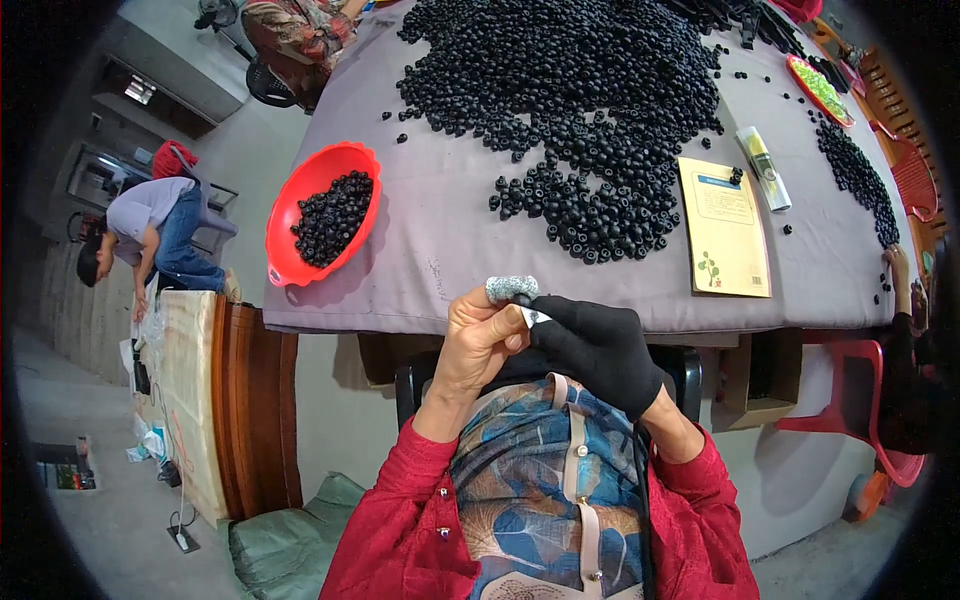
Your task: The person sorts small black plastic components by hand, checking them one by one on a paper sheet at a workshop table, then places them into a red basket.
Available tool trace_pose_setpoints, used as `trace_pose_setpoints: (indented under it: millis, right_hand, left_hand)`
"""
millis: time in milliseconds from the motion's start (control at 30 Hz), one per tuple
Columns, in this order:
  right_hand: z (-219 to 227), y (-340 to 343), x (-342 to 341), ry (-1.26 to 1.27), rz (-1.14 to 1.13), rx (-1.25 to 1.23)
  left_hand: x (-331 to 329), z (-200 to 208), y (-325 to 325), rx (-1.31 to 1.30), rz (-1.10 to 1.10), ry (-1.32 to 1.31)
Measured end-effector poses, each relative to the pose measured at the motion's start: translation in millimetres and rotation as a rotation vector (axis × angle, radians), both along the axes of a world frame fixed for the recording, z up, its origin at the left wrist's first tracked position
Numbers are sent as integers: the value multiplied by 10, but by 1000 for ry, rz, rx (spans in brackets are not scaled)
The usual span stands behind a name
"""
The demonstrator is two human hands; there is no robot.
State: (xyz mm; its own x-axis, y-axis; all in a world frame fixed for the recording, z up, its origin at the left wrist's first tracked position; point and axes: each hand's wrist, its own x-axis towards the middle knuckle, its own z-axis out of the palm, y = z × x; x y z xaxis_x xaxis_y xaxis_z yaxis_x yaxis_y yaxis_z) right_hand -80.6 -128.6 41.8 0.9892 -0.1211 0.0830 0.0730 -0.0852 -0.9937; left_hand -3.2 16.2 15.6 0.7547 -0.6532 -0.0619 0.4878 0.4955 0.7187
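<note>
My left hand [478, 338] is bare, with a grey speckled wrap [511, 289] round one finger and a white wrap [535, 317] at the thumb tip. My right hand [603, 348] wears a black glove. Their fingertips meet just off the table's near edge, closed round a small black round piece [521, 299] that is mostly hidden. Beyond my hands, a big heap of small black round pieces [590, 110], several showing a hole, covers the far middle of the table. To the left, a red scalloped bowl [280, 232] contains more such pieces.
A grey cloth covers the table [420, 230]. Toward the right lie a yellow booklet [725, 240], a clear and white tube [764, 170] and a red-rimmed tray [820, 90] of green bits. Another person's hand [897, 262] touches a row of pieces. A person [150, 220] bends at the left.
</note>
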Motion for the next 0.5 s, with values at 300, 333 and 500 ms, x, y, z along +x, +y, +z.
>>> trace_pose_setpoints:
  millis: [300, 333, 500]
  right_hand:
    - [12, 5, -7, -46, -28, -49]
    - [17, 0, -8, -36, -20, -77]
    - [-9, -1, -18, -63, -32, -74]
  left_hand:
    - [14, -30, 21, -51, -35, -2]
    - [11, -25, 23, -50, -37, -2]
    - [6, -27, 22, -40, -40, -1]
